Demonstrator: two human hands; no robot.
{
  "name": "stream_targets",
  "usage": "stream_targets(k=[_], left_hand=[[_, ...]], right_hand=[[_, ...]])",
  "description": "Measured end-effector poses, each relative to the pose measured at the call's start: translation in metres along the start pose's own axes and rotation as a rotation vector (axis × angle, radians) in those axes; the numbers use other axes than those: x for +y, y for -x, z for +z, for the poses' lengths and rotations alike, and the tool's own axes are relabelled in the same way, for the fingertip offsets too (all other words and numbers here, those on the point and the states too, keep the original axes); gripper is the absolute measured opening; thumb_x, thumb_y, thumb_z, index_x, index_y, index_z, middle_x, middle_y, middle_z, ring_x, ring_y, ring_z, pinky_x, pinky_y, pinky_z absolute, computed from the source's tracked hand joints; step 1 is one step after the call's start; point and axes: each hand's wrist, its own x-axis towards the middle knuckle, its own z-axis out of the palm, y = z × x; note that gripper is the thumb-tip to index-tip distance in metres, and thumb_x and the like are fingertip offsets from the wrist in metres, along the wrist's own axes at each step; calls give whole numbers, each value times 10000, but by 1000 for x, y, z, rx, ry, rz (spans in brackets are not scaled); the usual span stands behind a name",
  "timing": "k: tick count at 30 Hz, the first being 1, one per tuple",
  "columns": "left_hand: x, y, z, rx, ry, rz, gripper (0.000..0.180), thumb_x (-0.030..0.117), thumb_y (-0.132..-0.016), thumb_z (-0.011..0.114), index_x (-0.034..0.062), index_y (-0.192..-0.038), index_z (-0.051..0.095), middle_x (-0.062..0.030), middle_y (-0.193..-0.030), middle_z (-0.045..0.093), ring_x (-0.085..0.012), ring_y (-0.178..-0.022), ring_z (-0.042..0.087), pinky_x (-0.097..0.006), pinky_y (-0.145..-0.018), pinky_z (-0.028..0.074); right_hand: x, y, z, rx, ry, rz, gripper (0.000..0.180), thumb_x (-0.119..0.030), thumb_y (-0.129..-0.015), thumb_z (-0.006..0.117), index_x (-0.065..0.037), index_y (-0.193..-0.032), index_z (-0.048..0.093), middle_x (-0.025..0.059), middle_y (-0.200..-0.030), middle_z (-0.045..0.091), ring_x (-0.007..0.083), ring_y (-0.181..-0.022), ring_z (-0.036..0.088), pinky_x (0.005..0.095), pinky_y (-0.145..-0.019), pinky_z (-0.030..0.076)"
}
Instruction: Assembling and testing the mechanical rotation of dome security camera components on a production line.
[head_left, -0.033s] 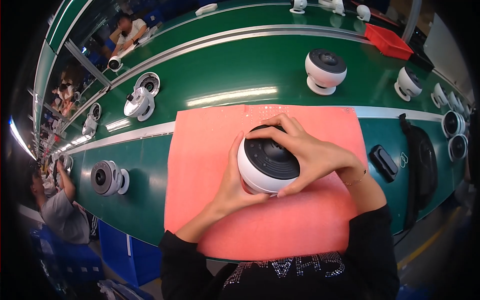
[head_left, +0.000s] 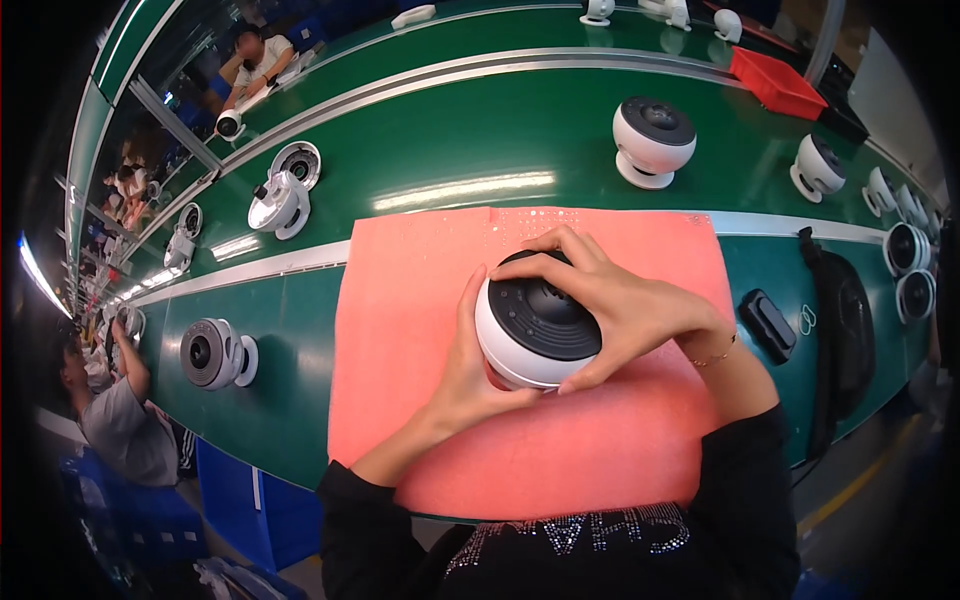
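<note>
A round white device with a ringed black face and a raised dark centre, camera-like in shape (head_left: 526, 318), is held between my two hands over the pink mat (head_left: 400, 290). Cupped around its left side and underside is my left hand (head_left: 467, 370), its thumb along the lower edge. My right hand (head_left: 625, 308) reaches over the black face from the right, fingers on the far rim and thumb at the near rim. The right fingers cover part of the face. The underside of the device is hidden.
Similar devices on round bases stand left (head_left: 215, 353) and far right of centre (head_left: 653, 140). An opened white one (head_left: 283, 205) sits at back left. To the right lie a small black case (head_left: 768, 326) and a black bag (head_left: 843, 320). A red tray (head_left: 778, 82) stands beyond; co-workers sit left.
</note>
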Motion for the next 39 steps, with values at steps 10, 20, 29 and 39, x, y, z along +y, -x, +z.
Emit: stream_targets(k=[10,20,29,39], left_hand=[[33,55,-22,-86,409,-254,1194,309,-629,797,52,-1378,-96,-181,-1403,56,-318,-1320,172,-444,-1070,195],[70,133,-20,164,351,-285,625,35,-681,753,-15,-1156,350,-129,-960,589,-151,-888,604,-262,-723,512],[58,151,-27,169,325,-141,536,19,-694,739,-14,-1096,387,-177,-993,563,-213,-878,625,-323,-734,536],[53,156,-42,188,47,-142,475,50,-649,751,-8,-1002,438,-186,-869,629,-241,-771,659,-317,-635,538]], right_hand=[[-62,-3,9,-8,149,-61,793,-270,-546,751,-179,-1260,418,260,-1253,336,449,-1139,336,491,-916,369],[-103,17,85,315,802,-367,541,-234,-726,626,-302,-1226,430,67,-1257,390,332,-1034,474,479,-831,457],[-102,68,112,345,-522,231,852,-75,-650,780,17,-1289,224,228,-1140,491,331,-1040,540,412,-873,454],[-92,59,129,149,-334,268,604,49,-682,698,-29,-1099,268,220,-1018,578,268,-925,602,339,-760,480]])
